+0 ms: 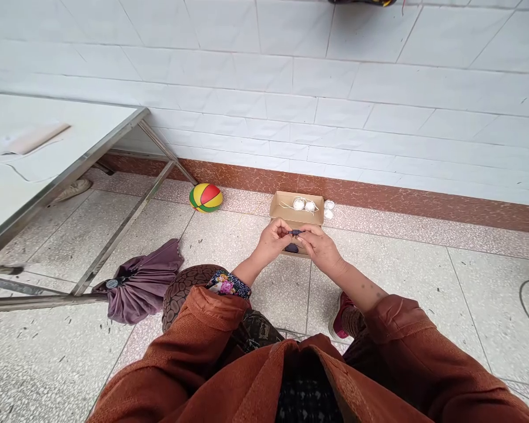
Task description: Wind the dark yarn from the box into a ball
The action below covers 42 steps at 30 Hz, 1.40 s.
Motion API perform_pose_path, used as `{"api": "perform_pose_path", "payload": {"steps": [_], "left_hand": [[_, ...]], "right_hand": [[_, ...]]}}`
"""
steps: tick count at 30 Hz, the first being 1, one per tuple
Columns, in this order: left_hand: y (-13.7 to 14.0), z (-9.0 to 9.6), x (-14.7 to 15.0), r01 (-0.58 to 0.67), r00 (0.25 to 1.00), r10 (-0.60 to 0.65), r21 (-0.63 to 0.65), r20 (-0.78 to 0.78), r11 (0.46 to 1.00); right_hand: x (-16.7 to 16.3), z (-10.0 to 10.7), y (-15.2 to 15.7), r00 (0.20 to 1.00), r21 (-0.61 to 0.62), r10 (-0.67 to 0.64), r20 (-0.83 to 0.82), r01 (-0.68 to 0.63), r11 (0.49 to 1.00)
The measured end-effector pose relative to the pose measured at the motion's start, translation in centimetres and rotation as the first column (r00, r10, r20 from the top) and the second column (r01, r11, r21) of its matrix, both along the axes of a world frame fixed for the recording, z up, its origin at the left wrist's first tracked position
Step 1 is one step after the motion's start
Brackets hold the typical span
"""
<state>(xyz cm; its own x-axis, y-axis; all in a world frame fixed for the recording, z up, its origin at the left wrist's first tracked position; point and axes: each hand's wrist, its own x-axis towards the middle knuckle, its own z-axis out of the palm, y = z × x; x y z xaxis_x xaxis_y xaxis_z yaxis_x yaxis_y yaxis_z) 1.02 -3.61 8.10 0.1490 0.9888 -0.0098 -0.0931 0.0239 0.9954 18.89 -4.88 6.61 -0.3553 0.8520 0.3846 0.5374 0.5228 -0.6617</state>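
My left hand (274, 237) and my right hand (318, 245) meet in front of me, fingertips pinched on the two ends of a small dark blue coiled or knotted piece (295, 232). Whether it is cord, yarn or cloth is too small to make out. Just below the fingers, another dark blue lump (291, 248) shows in a cardboard box, partly hidden by my hands. Behind them stands an open cardboard box (278, 212) with white balls of string (298, 203) inside and loose ends trailing.
More white balls (329, 205) lie on the floor right of the box. A coloured ball (206, 198) rests near the wall. To the left are a folded purple umbrella (147, 281) and a metal-framed table (92, 126). A dark cable (522, 302) curves at far right.
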Motion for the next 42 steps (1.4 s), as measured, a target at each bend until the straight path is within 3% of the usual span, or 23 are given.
{"api": "perform_pose_path", "payload": {"steps": [7,14,18,23,26,30,34,37,39,42], "left_hand": [[0.0,-0.1,0.1,0.041,0.996,-0.04,-0.022,0.078,0.999],[0.4,-1.0,-0.4,0.077,0.996,-0.075,-0.049,0.038,0.996],[0.2,-0.7,-0.4,0.125,0.991,-0.127,-0.025,-0.052,0.992],[-0.5,0.2,-0.1,0.237,0.967,-0.223,-0.116,0.119,0.965],[-0.5,0.1,-0.1,0.179,0.967,-0.142,-0.166,0.212,0.97],[0.1,-0.4,-0.3,0.001,0.972,0.031,-0.135,0.232,0.991],[0.8,-0.9,-0.6,-0.153,0.976,0.162,-0.071,0.144,0.986],[0.8,-1.0,-0.6,-0.153,0.988,0.154,-0.032,0.021,0.988],[0.5,-0.8,-0.4,-0.099,0.995,0.099,-0.009,-0.028,0.995],[-0.2,-0.2,-0.1,0.004,1.0,-0.004,-0.003,-0.02,1.0]], "right_hand": [[-0.1,0.0,0.0,0.999,-0.005,-0.027,-0.036,0.027,1.0],[0.0,0.7,0.2,0.995,-0.034,-0.014,-0.096,0.011,0.999],[0.8,1.2,1.4,0.99,-0.099,-0.073,-0.12,0.061,0.993],[1.2,0.3,2.6,0.983,-0.159,-0.152,-0.1,0.135,0.978],[0.6,-0.7,2.1,0.991,-0.162,-0.12,-0.064,0.108,0.981],[-0.2,-1.1,0.7,0.998,-0.152,-0.005,0.058,0.014,0.988],[-0.6,0.0,-0.6,0.963,-0.068,0.183,0.197,-0.172,0.983],[-0.2,1.7,-1.0,0.945,0.023,0.248,0.214,-0.259,0.966],[0.4,2.8,-0.8,0.974,0.08,0.191,0.122,-0.201,0.976],[1.6,3.9,0.2,0.999,0.1,-0.014,-0.047,0.019,0.995]]}}
